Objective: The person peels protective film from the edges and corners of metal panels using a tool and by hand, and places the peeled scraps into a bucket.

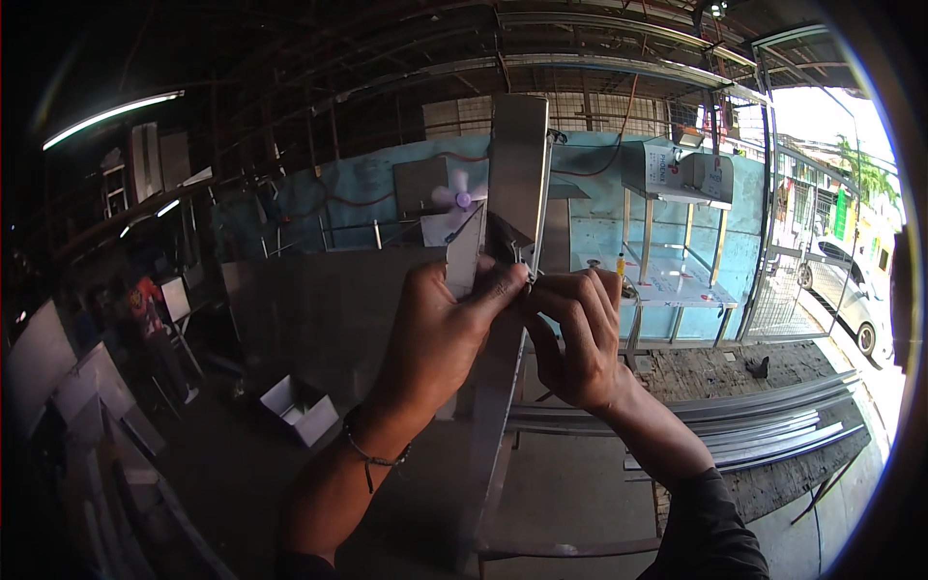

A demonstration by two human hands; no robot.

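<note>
My left hand (pixel 440 324) is closed around a small pale sheet-metal piece (pixel 465 253) with a pointed upper corner. A dark folded part (pixel 503 237) sits beside that piece, above my left thumb. My right hand (pixel 578 333) has its fingers curled and pinched right by the left thumb tip. Whatever lies between those right fingers is too small and hidden to make out. Behind both hands a long flat metal bar (pixel 520 155) runs from near me up and away through the middle of the view.
Long metal profiles (pixel 696 420) lie on a worn bench at the right. Beyond it stands a metal rack (pixel 681 275) against a blue wall. A purple fan (pixel 463 200) is at the back. An open white box (pixel 300 410) rests on the floor; a person (pixel 155 309) is at far left.
</note>
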